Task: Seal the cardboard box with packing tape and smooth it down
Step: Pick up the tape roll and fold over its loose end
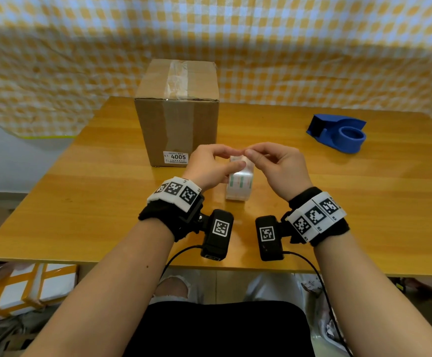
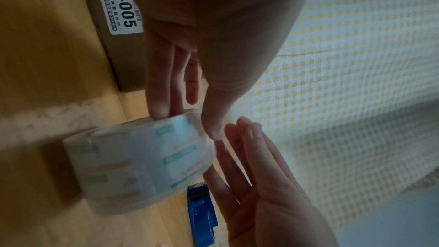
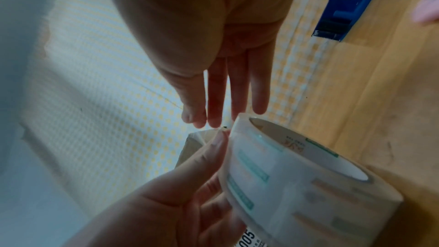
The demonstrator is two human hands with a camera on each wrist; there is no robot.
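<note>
Box [image 1: 177, 113] stands at the left-centre of the table [image 1: 81, 176], flaps closed, contents hidden. Clear tape strip [image 1: 176, 81] runs over its top and down the near face. A white label [image 1: 175, 157] reading 4005 sits low on that face.

Left hand [image 1: 211, 164], just in front of the box, holds the roll [image 1: 239, 181] of clear tape, which stands on edge on the table. Fingers [image 2: 159, 100] lie on the roll's upper curve; the thumb comes in beside them. Grip is light, fingers only slightly bent.

Right hand [image 1: 274, 164] is beside the roll's top, thumb and forefinger tips brought together near the left hand's fingertips. Whether they pinch a tape end cannot be told: nothing shows between them. The other fingers are nearly straight.

Blue dispenser [image 1: 337, 132] lies well to the right on the table, its spool hub without a roll.

Views differ as follows. Head view alone shows the box top and the taped seam. Left wrist view shows the label sideways, the roll blurred, the right palm [image 2: 273, 194] facing the camera and the dispenser's toothed blade [image 2: 198, 185]. Right wrist view alone shows the roll's core [image 3: 308, 149], and a pink object [image 3: 427, 8] at the frame edge, too cropped to identify.
</note>
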